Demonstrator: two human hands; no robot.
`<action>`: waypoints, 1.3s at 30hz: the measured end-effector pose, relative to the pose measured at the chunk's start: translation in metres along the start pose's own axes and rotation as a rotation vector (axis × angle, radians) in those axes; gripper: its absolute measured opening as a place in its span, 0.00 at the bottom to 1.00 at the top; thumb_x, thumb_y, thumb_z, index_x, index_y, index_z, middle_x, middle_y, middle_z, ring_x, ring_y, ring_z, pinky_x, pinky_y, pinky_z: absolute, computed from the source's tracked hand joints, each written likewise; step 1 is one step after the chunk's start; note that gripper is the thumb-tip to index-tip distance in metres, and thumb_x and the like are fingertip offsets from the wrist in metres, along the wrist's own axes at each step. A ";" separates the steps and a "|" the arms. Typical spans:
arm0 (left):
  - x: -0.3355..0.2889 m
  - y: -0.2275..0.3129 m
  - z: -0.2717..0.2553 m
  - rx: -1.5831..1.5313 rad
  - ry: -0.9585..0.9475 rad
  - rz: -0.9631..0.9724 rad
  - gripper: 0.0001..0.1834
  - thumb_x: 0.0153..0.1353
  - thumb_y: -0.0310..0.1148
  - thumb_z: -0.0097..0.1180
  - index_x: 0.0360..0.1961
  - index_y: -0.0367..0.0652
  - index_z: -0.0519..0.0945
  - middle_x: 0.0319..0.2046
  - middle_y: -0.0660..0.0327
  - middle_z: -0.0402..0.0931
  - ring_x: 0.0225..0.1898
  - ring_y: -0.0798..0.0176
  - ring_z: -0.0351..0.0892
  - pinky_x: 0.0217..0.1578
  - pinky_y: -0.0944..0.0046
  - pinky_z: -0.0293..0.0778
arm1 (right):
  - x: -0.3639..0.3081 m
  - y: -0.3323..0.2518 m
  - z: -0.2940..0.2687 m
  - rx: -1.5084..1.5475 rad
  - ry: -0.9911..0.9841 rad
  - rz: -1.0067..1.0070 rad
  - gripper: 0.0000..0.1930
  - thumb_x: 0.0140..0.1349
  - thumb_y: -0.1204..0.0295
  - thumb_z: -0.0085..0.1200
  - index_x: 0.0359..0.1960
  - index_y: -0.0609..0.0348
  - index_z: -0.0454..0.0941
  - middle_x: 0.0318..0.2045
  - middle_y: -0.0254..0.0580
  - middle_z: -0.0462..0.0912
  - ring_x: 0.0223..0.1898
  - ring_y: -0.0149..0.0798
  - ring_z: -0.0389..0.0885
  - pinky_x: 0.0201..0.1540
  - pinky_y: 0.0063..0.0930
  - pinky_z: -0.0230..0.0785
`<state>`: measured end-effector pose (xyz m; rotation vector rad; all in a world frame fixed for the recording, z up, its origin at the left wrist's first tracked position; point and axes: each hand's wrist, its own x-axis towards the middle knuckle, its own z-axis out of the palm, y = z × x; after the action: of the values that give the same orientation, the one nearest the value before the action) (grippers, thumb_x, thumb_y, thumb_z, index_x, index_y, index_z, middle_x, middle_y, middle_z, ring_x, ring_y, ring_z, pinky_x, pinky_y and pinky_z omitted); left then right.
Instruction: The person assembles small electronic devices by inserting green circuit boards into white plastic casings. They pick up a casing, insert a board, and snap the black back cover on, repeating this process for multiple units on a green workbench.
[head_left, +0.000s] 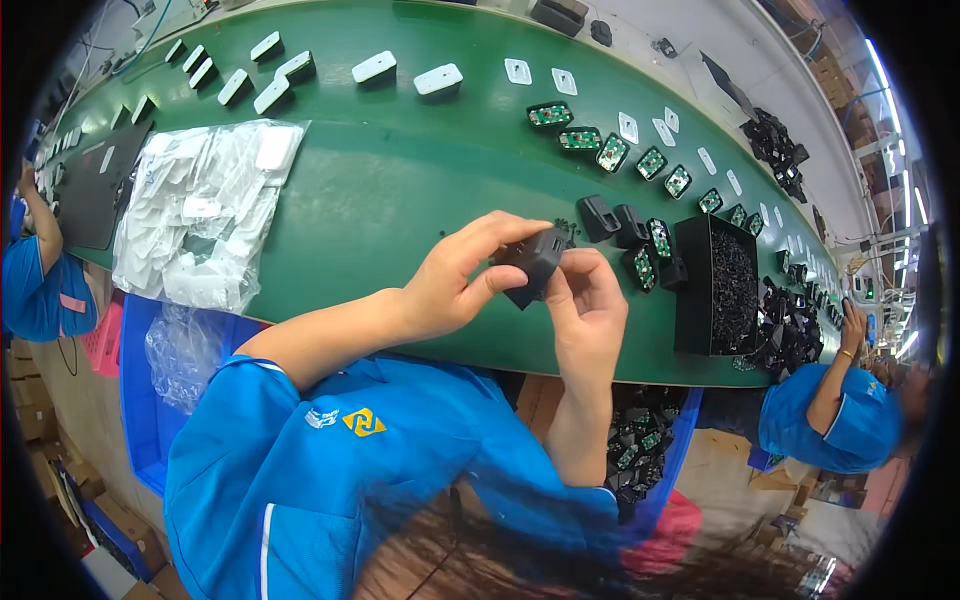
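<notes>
A small black plastic housing [541, 262] with a slot in its end is held tilted above the green table [370, 215]. My left hand [462, 272] grips it between thumb and fingers. From the other side, my right hand [590, 312] presses curled fingertips against its lower right; anything small between them is hidden. Just beyond lies a little heap of small black parts [568, 230]. To the right stand two black housings [598, 218] without visible boards, beside housings with green circuit boards [660, 238].
A black box [704, 290] of small black parts stands right. White cover plates [564, 81] and more board-filled housings [580, 139] curve along the far side. A clear bag of white pieces [205, 210] lies left, above a blue bin [145, 400]. Co-workers [835, 415] sit at both sides.
</notes>
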<state>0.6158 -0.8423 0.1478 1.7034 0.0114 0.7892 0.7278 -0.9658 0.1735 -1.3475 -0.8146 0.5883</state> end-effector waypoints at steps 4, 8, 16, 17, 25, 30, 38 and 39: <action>-0.005 0.008 -0.014 0.059 -0.047 0.059 0.21 0.63 0.31 0.52 0.57 0.37 0.69 0.47 0.54 0.71 0.45 0.59 0.74 0.47 0.63 0.72 | -0.007 -0.008 0.010 0.108 -0.026 0.050 0.05 0.60 0.82 0.55 0.35 0.66 0.72 0.34 0.35 0.73 0.33 0.25 0.72 0.37 0.17 0.66; -0.006 0.007 -0.011 -0.220 0.022 -0.054 0.21 0.65 0.31 0.51 0.57 0.37 0.69 0.48 0.57 0.70 0.47 0.62 0.73 0.48 0.64 0.71 | -0.009 0.000 0.029 -0.334 0.198 -0.425 0.07 0.56 0.84 0.58 0.34 0.64 0.74 0.33 0.42 0.77 0.32 0.33 0.75 0.36 0.24 0.69; 0.012 0.003 -0.043 -0.339 -0.048 -0.311 0.26 0.68 0.43 0.47 0.59 0.35 0.67 0.50 0.59 0.72 0.51 0.69 0.70 0.52 0.66 0.68 | 0.034 -0.009 0.026 -0.703 -0.025 -0.662 0.08 0.51 0.79 0.61 0.34 0.61 0.78 0.27 0.43 0.75 0.29 0.42 0.71 0.32 0.29 0.65; 0.016 0.000 -0.049 -0.348 -0.069 -0.339 0.26 0.68 0.44 0.47 0.59 0.36 0.67 0.49 0.60 0.73 0.50 0.70 0.70 0.52 0.66 0.68 | 0.044 -0.010 0.024 -0.659 -0.100 -0.627 0.08 0.51 0.78 0.61 0.34 0.60 0.78 0.27 0.43 0.74 0.29 0.42 0.71 0.32 0.28 0.65; 0.113 -0.047 -0.077 -0.822 -0.152 -0.512 0.20 0.71 0.46 0.39 0.49 0.38 0.69 0.38 0.59 0.76 0.36 0.64 0.80 0.33 0.65 0.80 | 0.147 0.013 0.012 0.306 -0.328 0.146 0.33 0.61 0.55 0.57 0.60 0.64 0.61 0.51 0.38 0.71 0.47 0.29 0.70 0.45 0.22 0.63; 0.196 -0.110 -0.090 -0.487 -0.192 -0.748 0.22 0.70 0.48 0.39 0.44 0.36 0.67 0.36 0.53 0.77 0.30 0.59 0.83 0.31 0.67 0.81 | 0.226 0.053 -0.010 0.199 -0.283 0.117 0.40 0.60 0.42 0.47 0.62 0.64 0.60 0.63 0.46 0.63 0.63 0.42 0.63 0.65 0.37 0.55; 0.290 -0.226 -0.125 1.156 -0.218 -0.778 0.43 0.51 0.69 0.52 0.42 0.32 0.77 0.42 0.50 0.76 0.48 0.52 0.77 0.44 0.55 0.76 | 0.353 0.095 -0.026 -0.048 -0.029 0.213 0.20 0.67 0.60 0.47 0.47 0.68 0.67 0.43 0.53 0.76 0.40 0.41 0.80 0.36 0.32 0.82; 0.292 -0.237 -0.125 1.251 -0.251 -0.760 0.44 0.49 0.70 0.52 0.44 0.32 0.77 0.43 0.50 0.76 0.51 0.51 0.75 0.45 0.54 0.75 | 0.362 0.103 -0.024 -0.113 -0.030 0.231 0.20 0.68 0.61 0.47 0.49 0.69 0.67 0.44 0.53 0.75 0.39 0.40 0.80 0.35 0.31 0.82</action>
<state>0.8710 -0.5441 0.0938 2.6429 1.1072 -0.1187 0.9743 -0.6828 0.1330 -1.5522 -0.7297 0.7531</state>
